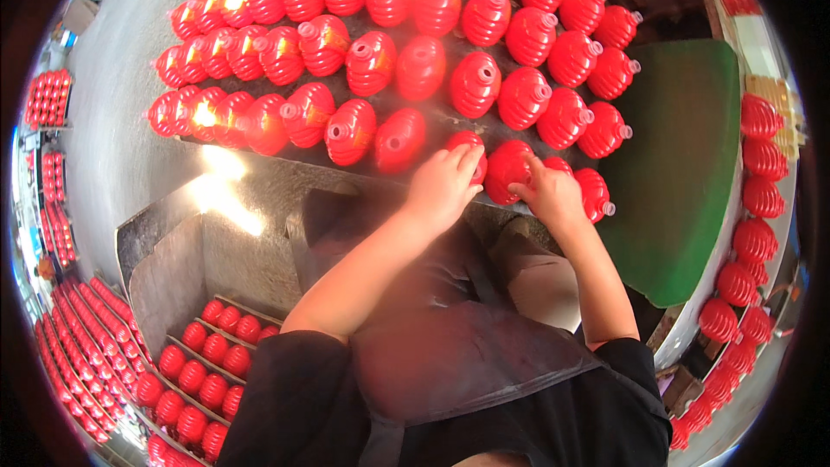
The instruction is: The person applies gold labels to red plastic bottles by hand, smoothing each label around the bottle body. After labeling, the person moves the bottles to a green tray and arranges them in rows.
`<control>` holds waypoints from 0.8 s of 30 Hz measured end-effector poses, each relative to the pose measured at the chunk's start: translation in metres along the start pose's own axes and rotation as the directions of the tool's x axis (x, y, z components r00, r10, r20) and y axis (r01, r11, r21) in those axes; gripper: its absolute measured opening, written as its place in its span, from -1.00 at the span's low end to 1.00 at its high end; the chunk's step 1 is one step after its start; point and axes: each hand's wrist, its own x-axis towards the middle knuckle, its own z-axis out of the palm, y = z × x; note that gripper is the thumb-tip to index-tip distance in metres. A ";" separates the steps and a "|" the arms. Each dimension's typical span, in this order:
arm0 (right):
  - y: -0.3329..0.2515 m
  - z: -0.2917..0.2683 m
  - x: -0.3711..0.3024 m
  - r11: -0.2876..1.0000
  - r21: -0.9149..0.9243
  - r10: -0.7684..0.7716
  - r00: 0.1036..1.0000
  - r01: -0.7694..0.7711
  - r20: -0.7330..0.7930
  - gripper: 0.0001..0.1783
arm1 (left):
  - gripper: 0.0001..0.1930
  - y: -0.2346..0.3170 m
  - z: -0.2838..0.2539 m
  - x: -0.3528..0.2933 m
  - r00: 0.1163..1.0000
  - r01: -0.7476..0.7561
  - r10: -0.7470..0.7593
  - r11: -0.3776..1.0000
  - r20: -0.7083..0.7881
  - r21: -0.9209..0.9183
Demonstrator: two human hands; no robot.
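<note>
Rows of red, shiny, ribbed, lantern-shaped plastic bottles with short necks cover the dark table in front of me. At the near row, my left hand (443, 183) curls its fingers over a red bottle (468, 140), hiding much of it. Just right of it, my right hand (552, 194) has thumb and fingers closed at the right side of another red bottle (507, 171); its neck is hidden. Beyond that hand, one more bottle (595, 194) lies with its neck pointing right. Several middle bottles show a dark round opening (487, 74).
A green board (670, 173) stands right of the table. Below left, a grey bin (169, 264) adjoins racks of red bottles (192, 378). More stacked red bottles (86, 346) fill the far left, and others (755, 240) line a ledge at right. Bright glare (226, 190) falls on the table edge.
</note>
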 end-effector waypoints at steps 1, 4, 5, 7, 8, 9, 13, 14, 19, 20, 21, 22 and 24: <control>-0.005 -0.009 0.005 0.996 -0.084 0.039 0.999 -0.036 0.027 -0.53 | -0.49 -0.004 -0.012 -0.004 0.998 0.030 -0.027 0.998 -0.050 0.051; -0.023 -0.024 0.052 0.999 0.005 -0.046 0.979 0.048 -0.198 -0.48 | -0.52 -0.027 -0.045 -0.017 0.968 0.146 -0.082 0.953 -0.238 0.266; -0.032 -0.024 0.069 0.983 0.031 -0.162 0.936 0.181 -0.312 -0.49 | -0.57 -0.036 -0.051 -0.017 0.949 0.223 -0.153 0.944 -0.277 0.243; -0.058 -0.009 0.113 0.952 0.109 -0.239 0.918 0.285 -0.316 -0.52 | -0.60 -0.061 -0.056 -0.017 0.959 0.249 -0.215 0.951 -0.185 0.185; -0.071 0.000 0.132 0.954 0.139 -0.221 0.934 0.267 -0.281 -0.52 | -0.61 -0.069 -0.053 -0.016 0.958 0.272 -0.264 0.960 -0.111 0.061; -0.082 0.008 0.151 0.932 0.180 -0.253 0.921 0.314 -0.298 -0.52 | -0.61 -0.074 -0.050 -0.017 0.959 0.240 -0.229 0.970 -0.169 0.048; -0.110 0.037 0.208 0.955 0.129 -0.220 0.932 0.266 -0.289 -0.54 | -0.65 -0.082 -0.036 -0.017 0.955 0.248 -0.233 0.967 -0.186 0.060; -0.110 0.039 0.216 0.953 0.138 -0.226 0.938 0.268 -0.263 -0.56 | -0.66 -0.081 -0.035 -0.018 0.955 0.267 -0.253 0.960 -0.157 0.078; -0.096 0.044 0.225 0.954 0.048 -0.280 0.936 0.296 -0.213 -0.63 | -0.82 -0.070 -0.032 -0.023 0.958 0.190 -0.192 0.981 -0.213 -0.030; -0.094 0.044 0.224 0.949 0.070 -0.286 0.933 0.307 -0.219 -0.64 | -0.82 -0.068 -0.030 -0.023 0.965 0.180 -0.175 0.984 -0.196 0.008; -0.092 0.044 0.223 0.949 0.072 -0.284 0.932 0.307 -0.225 -0.64 | -0.82 -0.067 -0.028 -0.023 0.964 0.175 -0.170 0.984 -0.206 0.011; -0.091 0.043 0.223 0.949 0.074 -0.283 0.931 0.307 -0.232 -0.65 | -0.82 -0.066 -0.026 -0.023 0.963 0.166 -0.159 0.986 -0.219 0.014; -0.092 0.042 0.223 0.952 0.051 -0.285 0.934 0.302 -0.216 -0.65 | -0.82 -0.066 -0.024 -0.024 0.964 0.164 -0.156 0.986 -0.217 0.019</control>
